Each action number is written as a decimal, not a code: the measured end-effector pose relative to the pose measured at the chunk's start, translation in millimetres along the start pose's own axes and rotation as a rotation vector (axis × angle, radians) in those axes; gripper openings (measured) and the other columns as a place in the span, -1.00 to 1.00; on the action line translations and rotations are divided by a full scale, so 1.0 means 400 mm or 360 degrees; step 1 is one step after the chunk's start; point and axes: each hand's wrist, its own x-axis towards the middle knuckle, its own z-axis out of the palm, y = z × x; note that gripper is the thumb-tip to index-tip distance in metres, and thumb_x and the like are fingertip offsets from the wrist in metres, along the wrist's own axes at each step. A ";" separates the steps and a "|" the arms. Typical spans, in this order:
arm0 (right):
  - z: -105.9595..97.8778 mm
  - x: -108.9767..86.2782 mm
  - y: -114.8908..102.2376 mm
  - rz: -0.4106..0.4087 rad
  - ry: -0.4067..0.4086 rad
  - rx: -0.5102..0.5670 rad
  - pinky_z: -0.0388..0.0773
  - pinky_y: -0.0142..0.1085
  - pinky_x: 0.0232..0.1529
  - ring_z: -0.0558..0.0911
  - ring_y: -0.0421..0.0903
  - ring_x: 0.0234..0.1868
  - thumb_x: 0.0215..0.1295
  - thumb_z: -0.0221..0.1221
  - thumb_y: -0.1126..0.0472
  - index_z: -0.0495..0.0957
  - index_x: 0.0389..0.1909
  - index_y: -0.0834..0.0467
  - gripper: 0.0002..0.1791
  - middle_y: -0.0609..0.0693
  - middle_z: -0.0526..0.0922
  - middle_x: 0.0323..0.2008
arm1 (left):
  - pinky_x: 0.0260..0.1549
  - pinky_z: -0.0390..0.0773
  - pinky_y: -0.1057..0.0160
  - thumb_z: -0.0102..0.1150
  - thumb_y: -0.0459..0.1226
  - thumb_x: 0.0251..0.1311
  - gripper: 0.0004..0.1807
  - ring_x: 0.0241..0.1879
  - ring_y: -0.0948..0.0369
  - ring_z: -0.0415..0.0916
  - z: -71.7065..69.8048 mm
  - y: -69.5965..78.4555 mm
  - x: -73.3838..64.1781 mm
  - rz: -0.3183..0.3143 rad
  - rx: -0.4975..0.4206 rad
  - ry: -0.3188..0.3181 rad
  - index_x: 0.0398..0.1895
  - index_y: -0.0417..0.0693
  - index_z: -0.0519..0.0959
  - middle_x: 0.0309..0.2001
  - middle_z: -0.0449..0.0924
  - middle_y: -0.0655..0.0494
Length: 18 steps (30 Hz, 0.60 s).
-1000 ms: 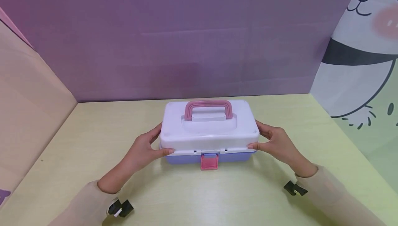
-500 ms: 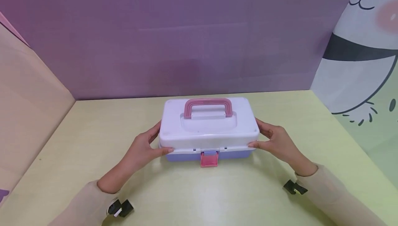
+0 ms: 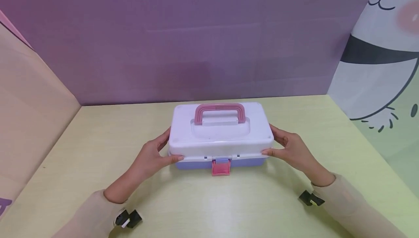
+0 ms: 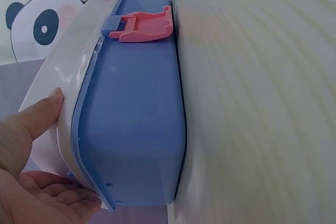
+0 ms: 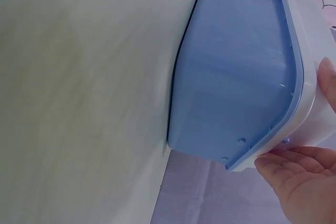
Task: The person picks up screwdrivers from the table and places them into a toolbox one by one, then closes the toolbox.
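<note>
A plastic storage box (image 3: 183, 130) stands on the table, with a white lid and a blue-purple base (image 4: 134, 108). Its pink handle (image 3: 220, 106) is upright on top, and the pink latch (image 3: 220, 167) sticks out at the front, unfastened. The lid is down on the base. At the left end, my left hand (image 3: 148, 159) holds the lid, thumb on the front corner and fingers at the side. My right hand (image 3: 296, 152) grips the right end in the same way. Some fingers are hidden behind the lid in the head view; the wrist views show them at its lower edge.
The pale wooden table (image 3: 212, 205) extends around the box. A purple backdrop (image 3: 209, 41) rises behind it, a beige panel (image 3: 29, 103) stands at the left, and a panda-printed panel (image 3: 376, 85) at the right. Small black devices are on both sleeves.
The head view has shifted slightly. Both hands keep their hold on the lid, and the box stays in place.
</note>
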 end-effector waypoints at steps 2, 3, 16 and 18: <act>-0.001 0.000 -0.001 0.0002 -0.0004 -0.0002 0.35 -0.61 0.10 0.38 0.17 0.23 -0.10 0.43 0.34 0.24 0.28 0.44 -0.12 0.29 0.35 0.25 | 0.23 0.27 0.14 0.48 -0.17 -0.10 0.03 0.37 0.00 0.12 0.001 0.000 0.000 -0.0004 0.0001 0.0002 0.42 -0.20 0.10 0.39 0.15 -0.11; -0.001 0.000 -0.001 -0.0001 -0.0005 0.0000 0.35 -0.60 0.10 0.38 0.17 0.23 -0.10 0.43 0.35 0.24 0.28 0.45 -0.12 0.30 0.34 0.25 | 0.23 0.27 0.13 0.48 -0.17 -0.10 0.03 0.37 0.00 0.12 0.002 0.001 0.001 -0.0003 0.0005 0.0005 0.42 -0.20 0.10 0.39 0.15 -0.11; 0.002 0.000 -0.013 0.0047 -0.0016 -0.0047 0.33 -0.52 0.15 0.35 0.20 0.27 -0.02 0.40 0.31 0.22 0.30 0.43 -0.14 0.30 0.32 0.28 | 0.25 0.26 0.10 0.48 -0.16 -0.11 0.04 0.35 0.00 0.15 0.004 0.000 -0.001 -0.0012 0.0097 0.0029 0.43 -0.19 0.10 0.38 0.17 -0.10; 0.007 -0.005 -0.023 0.0025 0.0048 -0.0059 0.31 -0.53 0.16 0.35 0.14 0.28 -0.01 0.40 0.32 0.23 0.31 0.41 -0.15 0.29 0.33 0.28 | 0.25 0.25 0.10 0.48 -0.16 -0.11 0.04 0.36 0.00 0.14 0.001 0.000 0.000 -0.0009 0.0103 0.0019 0.43 -0.19 0.10 0.38 0.17 -0.10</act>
